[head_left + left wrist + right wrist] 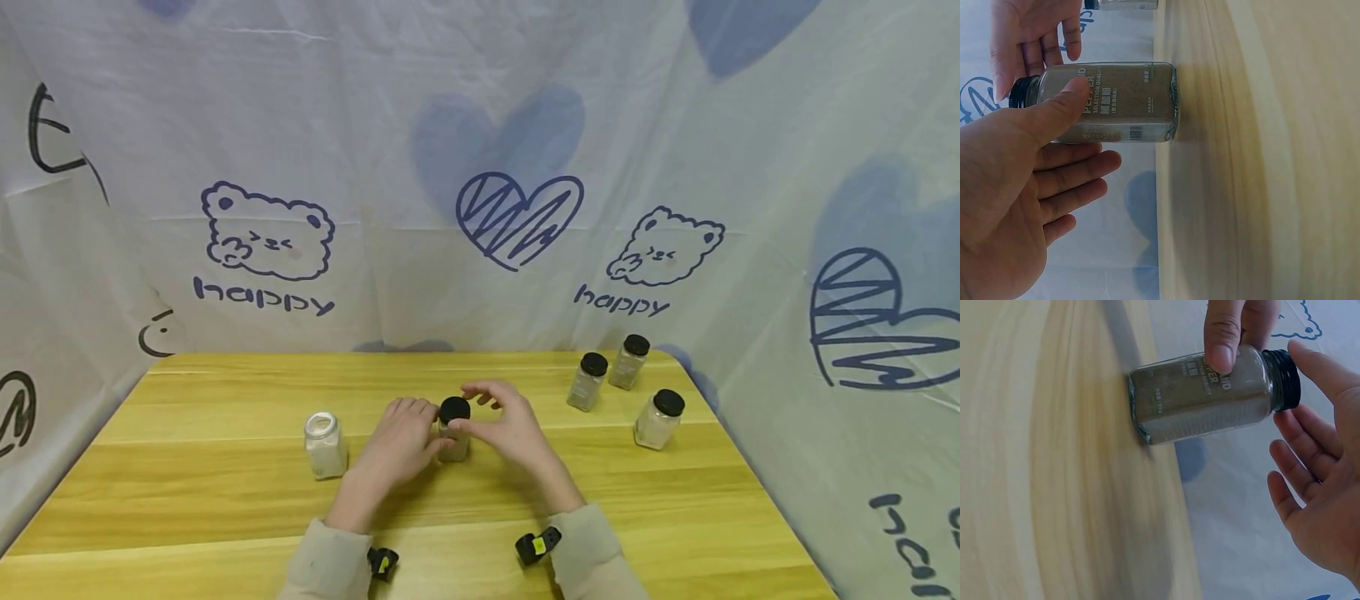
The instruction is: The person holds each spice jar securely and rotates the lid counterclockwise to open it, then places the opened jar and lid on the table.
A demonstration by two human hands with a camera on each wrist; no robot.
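From my end I count five glass jars on the tabletop [225, 533]: four with black lids, and a pale jar [326, 452] with a silvery rim between the left edge and the hands. One lidded jar [629, 367] stands close to the far right corner, a second jar [586, 387] just beside it, and a third jar [656, 423] nearer the right edge.

The fifth, the pepper jar [1122, 103], is around mid-width, closer to the far edge than to the near one. Its long axis is vertical, base down at the wood, black lid [454, 409] pointing up; I read "PEPPER" on its label.

Both forearms reach in from the near edge and slant inward. The left hand [397, 442] holds the pepper jar, thumb flat across the label and fingers behind the glass, the lower ones fanned out. The right hand [512, 427] is set wide about the lid, thumb at one side and bent fingers at the other; I can't tell whether it grips.

I see two wristbands, one left [383, 564] and one right [537, 546], beside pale sleeves [592, 554].
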